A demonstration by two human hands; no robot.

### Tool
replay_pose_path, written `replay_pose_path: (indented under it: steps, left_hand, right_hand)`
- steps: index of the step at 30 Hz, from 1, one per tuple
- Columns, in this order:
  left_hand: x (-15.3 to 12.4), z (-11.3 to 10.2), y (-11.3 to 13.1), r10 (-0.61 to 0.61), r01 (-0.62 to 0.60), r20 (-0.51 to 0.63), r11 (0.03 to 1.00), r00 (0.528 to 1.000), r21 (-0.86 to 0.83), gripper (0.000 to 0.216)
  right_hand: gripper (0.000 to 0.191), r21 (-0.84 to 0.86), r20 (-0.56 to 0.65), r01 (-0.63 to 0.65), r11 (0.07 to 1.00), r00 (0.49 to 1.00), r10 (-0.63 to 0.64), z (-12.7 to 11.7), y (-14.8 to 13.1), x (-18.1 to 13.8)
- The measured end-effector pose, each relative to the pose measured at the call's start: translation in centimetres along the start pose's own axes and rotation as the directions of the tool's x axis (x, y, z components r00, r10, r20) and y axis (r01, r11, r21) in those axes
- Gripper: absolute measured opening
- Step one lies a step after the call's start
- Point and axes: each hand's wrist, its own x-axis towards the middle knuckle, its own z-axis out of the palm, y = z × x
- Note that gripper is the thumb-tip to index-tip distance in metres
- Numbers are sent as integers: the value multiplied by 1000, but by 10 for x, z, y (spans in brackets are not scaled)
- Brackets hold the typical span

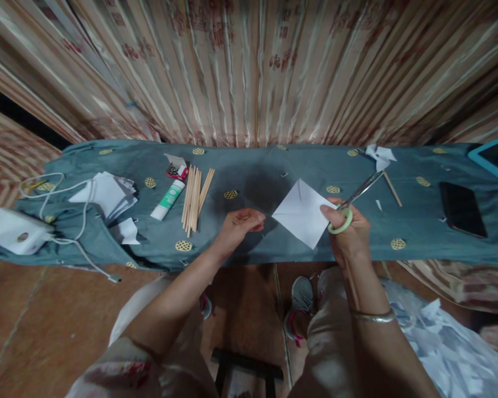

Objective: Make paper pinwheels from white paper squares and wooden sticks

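My right hand (351,224) grips scissors (363,187) by their pale green handle, the blades pointing away to the upper right. The same hand pinches the right corner of a square sheet of white paper (301,213) under its thumb. Faint crease lines show on the sheet, which is turned like a diamond above the cloth. Just left of the paper's left corner, a small gap away, is my left hand (243,225). Its fingers are curled in and pressed together, with nothing visible in them.
A blue-green cloth (249,166) covers the narrow table. Leftward lie wooden sticks (193,199), a glue stick (168,200), a small red box (177,167), paper sheets (108,193) and a white charger (16,231) with cable. Rightward are a paper pinwheel (380,156) and a phone (462,209).
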Motion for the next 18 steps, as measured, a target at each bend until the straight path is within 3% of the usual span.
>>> replay_pose_path:
  steps: [5,8,12,15,18]
  left_hand:
    - [-6,32,-18,-141,153,64,957,988,-246,53]
    - [-3,40,-23,-141,126,-35,953,989,-276,51]
    - [5,29,-13,-74,17,-190,957,979,-289,47]
    - [10,16,1,-3,-63,-218,952,976,-299,45]
    - [11,6,11,25,-105,-243,941,970,-322,43]
  right_hand:
    - [33,11,54,-30,999,998,30,14,6,-11]
    - [35,-25,113,-70,997,991,73,21,6,-17]
    - [38,-184,236,-68,981,965,111,23,6,-24]
    - [46,-265,404,-104,958,891,209,21,11,-33]
    - [52,-330,586,-143,933,744,321,20,17,-44]
